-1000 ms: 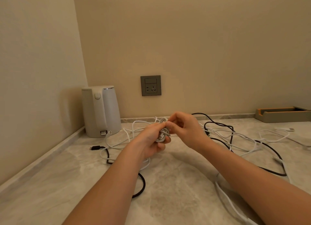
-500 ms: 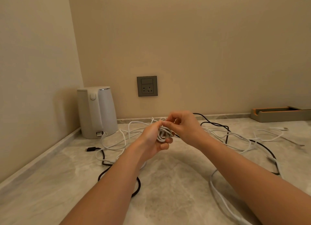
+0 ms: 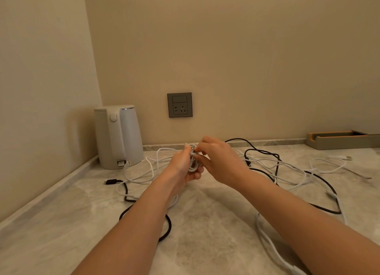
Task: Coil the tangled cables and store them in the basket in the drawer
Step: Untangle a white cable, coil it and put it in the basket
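Note:
A small coil of white cable [image 3: 192, 164] sits in my left hand [image 3: 183, 167], whose fingers curl around it above the marble counter. My right hand [image 3: 218, 161] pinches the white cable at the coil's top. Loose white cable [image 3: 287, 167] trails from the coil across the counter on both sides, tangled with a black cable [image 3: 261, 151]. More black cable [image 3: 166, 225] loops under my left forearm, ending in a black plug [image 3: 111, 181]. No basket or drawer is in view.
A white electric kettle [image 3: 118, 137] stands in the left corner against the wall. A grey wall socket [image 3: 180, 105] sits above the counter. A grey and orange tray [image 3: 345, 140] rests at the far right by the wall.
Both hands stay together at the coil; my right hand has shifted over its top, winding the white cable. The camera view drifted slightly.

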`<action>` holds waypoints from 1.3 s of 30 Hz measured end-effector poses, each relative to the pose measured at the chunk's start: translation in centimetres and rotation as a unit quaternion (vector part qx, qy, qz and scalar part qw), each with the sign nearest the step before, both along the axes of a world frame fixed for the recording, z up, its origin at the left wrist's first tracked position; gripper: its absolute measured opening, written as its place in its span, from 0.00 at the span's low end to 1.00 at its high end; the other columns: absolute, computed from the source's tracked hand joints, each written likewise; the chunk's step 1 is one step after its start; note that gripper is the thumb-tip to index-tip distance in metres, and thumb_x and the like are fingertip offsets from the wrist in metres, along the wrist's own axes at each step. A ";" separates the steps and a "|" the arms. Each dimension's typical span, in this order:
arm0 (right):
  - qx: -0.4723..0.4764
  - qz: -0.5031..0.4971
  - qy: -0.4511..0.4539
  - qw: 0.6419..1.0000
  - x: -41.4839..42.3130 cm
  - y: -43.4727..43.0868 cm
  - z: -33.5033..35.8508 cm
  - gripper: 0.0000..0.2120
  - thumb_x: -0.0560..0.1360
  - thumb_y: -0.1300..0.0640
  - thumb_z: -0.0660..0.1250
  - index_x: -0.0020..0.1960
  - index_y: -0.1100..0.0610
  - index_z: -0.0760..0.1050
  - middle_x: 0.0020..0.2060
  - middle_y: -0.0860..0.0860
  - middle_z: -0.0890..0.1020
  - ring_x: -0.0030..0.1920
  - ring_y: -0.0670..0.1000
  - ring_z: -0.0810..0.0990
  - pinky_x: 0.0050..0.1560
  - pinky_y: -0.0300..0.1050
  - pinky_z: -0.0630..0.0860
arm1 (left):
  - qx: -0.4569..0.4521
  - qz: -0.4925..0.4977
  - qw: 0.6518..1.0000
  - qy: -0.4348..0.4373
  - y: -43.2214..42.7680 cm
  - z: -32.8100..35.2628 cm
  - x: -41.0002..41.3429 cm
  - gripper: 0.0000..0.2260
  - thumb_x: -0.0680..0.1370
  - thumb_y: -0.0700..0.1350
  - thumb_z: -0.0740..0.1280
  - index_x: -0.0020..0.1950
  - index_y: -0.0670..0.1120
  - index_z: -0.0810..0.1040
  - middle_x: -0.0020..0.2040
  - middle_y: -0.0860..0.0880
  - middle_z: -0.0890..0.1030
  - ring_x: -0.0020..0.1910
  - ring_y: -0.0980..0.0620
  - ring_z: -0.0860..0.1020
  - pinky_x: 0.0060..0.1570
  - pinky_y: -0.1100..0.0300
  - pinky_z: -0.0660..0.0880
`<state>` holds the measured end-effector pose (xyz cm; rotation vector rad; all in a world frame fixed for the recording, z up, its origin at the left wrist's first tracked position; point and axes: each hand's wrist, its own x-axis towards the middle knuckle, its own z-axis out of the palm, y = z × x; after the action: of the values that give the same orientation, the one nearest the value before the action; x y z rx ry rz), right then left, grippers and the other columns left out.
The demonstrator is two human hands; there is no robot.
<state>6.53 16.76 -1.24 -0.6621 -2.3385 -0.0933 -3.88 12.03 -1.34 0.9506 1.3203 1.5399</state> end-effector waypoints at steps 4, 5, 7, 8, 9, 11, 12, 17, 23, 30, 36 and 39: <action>0.028 0.001 -0.016 0.999 0.2 0.3 0.1 0.11 0.80 0.57 0.58 0.52 0.62 0.77 0.48 0.55 0.75 0.48 0.55 0.74 0.44 0.46 0.68 | 0.008 0.007 0.999 0.032 0.0 -0.2 0.0 0.22 0.85 0.51 0.47 0.40 0.40 0.71 0.27 0.45 0.72 0.22 0.53 0.69 0.20 0.67 0.64; 0.033 0.004 -0.013 0.999 0.2 0.3 0.1 0.11 0.80 0.57 0.58 0.51 0.63 0.76 0.47 0.55 0.75 0.47 0.55 0.74 0.43 0.45 0.67 | 0.011 0.010 0.999 0.042 0.1 -0.3 0.0 0.23 0.85 0.51 0.47 0.39 0.40 0.71 0.26 0.45 0.73 0.22 0.53 0.70 0.19 0.67 0.64; 0.038 0.013 -0.006 0.999 0.3 0.5 0.1 0.11 0.80 0.58 0.57 0.49 0.63 0.76 0.46 0.55 0.75 0.45 0.54 0.73 0.42 0.45 0.66 | 0.018 0.016 0.998 0.064 0.2 -0.5 0.0 0.24 0.84 0.52 0.48 0.38 0.40 0.72 0.25 0.46 0.74 0.21 0.54 0.70 0.19 0.66 0.63; 0.036 0.018 -0.003 0.999 0.3 0.6 0.0 0.11 0.80 0.58 0.57 0.48 0.63 0.76 0.45 0.55 0.75 0.44 0.54 0.72 0.42 0.44 0.66 | 0.023 0.021 0.997 0.073 0.2 -0.5 0.1 0.24 0.84 0.52 0.48 0.37 0.40 0.72 0.25 0.46 0.75 0.21 0.54 0.70 0.19 0.66 0.63; 0.030 0.025 0.004 0.999 0.2 0.7 -0.2 0.11 0.80 0.59 0.57 0.48 0.63 0.76 0.44 0.54 0.75 0.42 0.53 0.71 0.41 0.44 0.66 | 0.029 0.027 0.996 0.080 0.2 -0.5 0.2 0.25 0.84 0.53 0.48 0.37 0.40 0.72 0.24 0.46 0.74 0.21 0.54 0.70 0.19 0.67 0.63; 0.004 0.048 0.042 0.998 -0.1 1.0 -0.3 0.10 0.80 0.61 0.58 0.45 0.63 0.75 0.39 0.52 0.73 0.39 0.50 0.69 0.41 0.44 0.65 | 0.049 0.038 0.994 0.085 0.2 -0.5 0.3 0.25 0.84 0.53 0.48 0.35 0.41 0.72 0.22 0.48 0.73 0.20 0.54 0.69 0.19 0.67 0.62; -0.016 0.061 0.070 0.996 -0.2 1.1 -0.4 0.09 0.79 0.61 0.59 0.43 0.63 0.75 0.37 0.49 0.71 0.38 0.49 0.69 0.41 0.43 0.64 | 0.059 0.044 0.994 0.085 0.2 -0.4 0.4 0.25 0.84 0.53 0.48 0.35 0.41 0.71 0.21 0.48 0.72 0.19 0.54 0.69 0.19 0.67 0.62; -0.149 0.111 0.197 0.963 -0.6 1.0 -0.5 0.06 0.77 0.64 0.63 0.43 0.61 0.78 0.36 0.47 0.75 0.37 0.46 0.75 0.40 0.46 0.73 | 0.079 0.067 0.992 0.067 0.4 -0.2 0.3 0.26 0.84 0.54 0.48 0.38 0.41 0.75 0.24 0.46 0.74 0.19 0.55 0.69 0.18 0.67 0.62; -0.299 0.170 0.316 0.884 -0.4 0.4 -0.3 0.09 0.76 0.61 0.67 0.53 0.56 0.69 0.41 0.54 0.77 0.37 0.47 0.78 0.34 0.35 0.75 | 0.092 0.051 0.994 -0.005 0.1 0.3 0.4 0.22 0.84 0.51 0.49 0.41 0.40 0.74 0.24 0.47 0.74 0.18 0.54 0.68 0.18 0.68 0.60; -0.184 0.084 0.322 0.925 -2.0 0.2 -0.5 0.04 0.77 0.60 0.65 0.51 0.58 0.73 0.34 0.44 0.79 0.33 0.41 0.78 0.37 0.36 0.75 | 0.127 0.074 0.989 0.007 0.3 0.1 0.1 0.22 0.84 0.49 0.49 0.39 0.39 0.74 0.22 0.48 0.72 0.19 0.54 0.68 0.18 0.66 0.62; -0.200 0.119 0.378 0.896 -1.8 -0.4 0.0 0.04 0.77 0.62 0.65 0.48 0.55 0.72 0.34 0.47 0.80 0.32 0.41 0.77 0.35 0.36 0.73 | 0.155 0.062 0.985 -0.036 0.1 0.5 0.8 0.20 0.84 0.47 0.49 0.39 0.40 0.73 0.22 0.49 0.72 0.18 0.55 0.68 0.18 0.67 0.61; -0.258 0.154 0.418 0.857 -1.9 -0.6 0.2 0.05 0.77 0.61 0.66 0.47 0.53 0.72 0.36 0.52 0.81 0.32 0.44 0.78 0.36 0.43 0.75 | 0.172 0.048 0.981 -0.074 0.0 0.6 0.9 0.19 0.84 0.47 0.50 0.41 0.41 0.73 0.22 0.49 0.71 0.17 0.55 0.67 0.18 0.68 0.61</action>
<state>4.66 16.14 -1.05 -0.4258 -1.5580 0.8339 -2.95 12.00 -0.71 0.9699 1.0269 1.9168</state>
